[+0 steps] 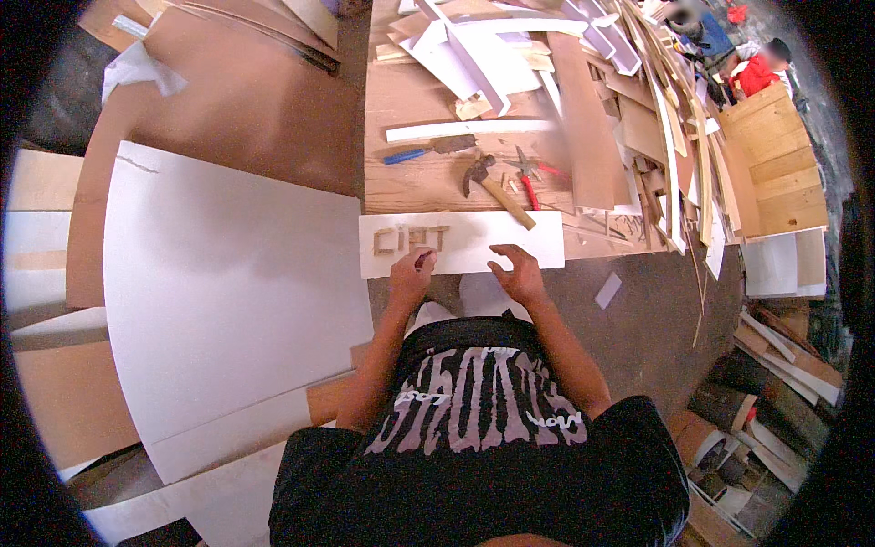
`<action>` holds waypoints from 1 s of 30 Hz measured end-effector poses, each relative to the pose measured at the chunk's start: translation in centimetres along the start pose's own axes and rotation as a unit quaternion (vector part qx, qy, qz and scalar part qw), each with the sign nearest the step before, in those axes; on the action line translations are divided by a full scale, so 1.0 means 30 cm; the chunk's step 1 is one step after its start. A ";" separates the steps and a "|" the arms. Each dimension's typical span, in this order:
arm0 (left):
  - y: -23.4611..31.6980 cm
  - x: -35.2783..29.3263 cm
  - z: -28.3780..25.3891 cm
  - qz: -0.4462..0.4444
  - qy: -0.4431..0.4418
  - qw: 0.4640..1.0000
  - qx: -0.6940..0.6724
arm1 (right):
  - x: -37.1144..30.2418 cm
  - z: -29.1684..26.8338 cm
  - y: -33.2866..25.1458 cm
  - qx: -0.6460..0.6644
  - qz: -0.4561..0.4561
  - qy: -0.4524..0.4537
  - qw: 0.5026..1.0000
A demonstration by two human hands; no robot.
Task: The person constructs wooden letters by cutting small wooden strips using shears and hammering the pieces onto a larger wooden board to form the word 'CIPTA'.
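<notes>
Wooden bench (pixel 401 188) here w/ white board (pixel 468 248) at its edge. Hammer (pixel 503 197), pliers (pixel 530 192) (red-gripped, btw) & scrap pile (pixel 585 118) too.

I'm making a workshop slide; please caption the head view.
Left hand and right hand at a narrow white board bearing small wooden pieces, with a hammer nearby.

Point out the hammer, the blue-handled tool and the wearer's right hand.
Hammer (pixel 506 198): head view, on the wooden handle.
Blue-handled tool (pixel 406 156): head view, on the blue handle.
Right hand (pixel 520 274): head view, on the back of the hand.
</notes>
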State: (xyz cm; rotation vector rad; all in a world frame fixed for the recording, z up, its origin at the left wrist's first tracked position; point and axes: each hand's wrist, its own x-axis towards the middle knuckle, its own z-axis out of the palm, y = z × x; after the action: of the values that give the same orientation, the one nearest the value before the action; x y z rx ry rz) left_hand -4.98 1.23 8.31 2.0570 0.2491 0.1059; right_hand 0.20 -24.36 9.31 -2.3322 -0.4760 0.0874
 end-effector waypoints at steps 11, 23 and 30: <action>-0.028 -0.058 0.184 0.004 0.057 0.997 0.044 | -0.118 -0.064 0.176 0.067 0.096 -0.021 0.993; 0.011 0.043 0.259 -0.171 -0.076 0.932 0.311 | 0.037 -0.030 0.312 0.131 -0.050 -0.150 0.979; -0.174 -0.025 0.132 -0.065 0.263 0.908 0.319 | 0.149 -0.046 0.246 0.076 0.016 -0.102 0.992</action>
State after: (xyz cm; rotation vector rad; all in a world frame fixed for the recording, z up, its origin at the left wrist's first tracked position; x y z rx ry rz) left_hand -5.68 0.07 1.84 2.6179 0.8464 0.5668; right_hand 6.94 -28.50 5.58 -2.1914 -0.5134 0.3684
